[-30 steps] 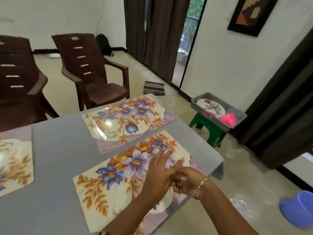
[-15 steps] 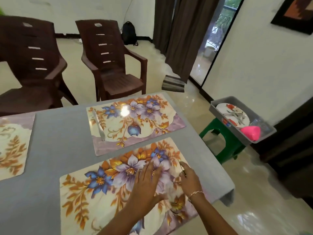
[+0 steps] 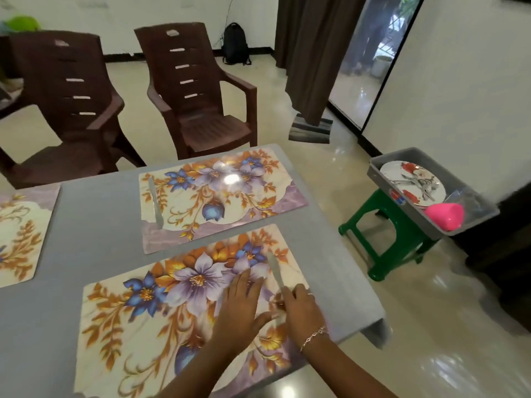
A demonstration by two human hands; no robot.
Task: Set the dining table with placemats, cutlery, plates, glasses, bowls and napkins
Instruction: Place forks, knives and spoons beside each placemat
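From the head camera, the grey bench [image 3: 100,225] carries floral placemats. On the near placemat [image 3: 143,326] the left hand [image 3: 240,308] lies flat, its fingers [image 3: 244,282] straight and spread. Just right of it, the right hand [image 3: 301,310] curls its fingers [image 3: 290,291] round the near end of a knife [image 3: 275,268], whose blade lies on the mat's right side and points away. A second knife [image 3: 155,202] lies on the left side of the far placemat [image 3: 230,214]. To the right, a green stool [image 3: 385,225] holds a grey tub [image 3: 474,214] with plates [image 3: 413,179] and a pink cup [image 3: 445,215].
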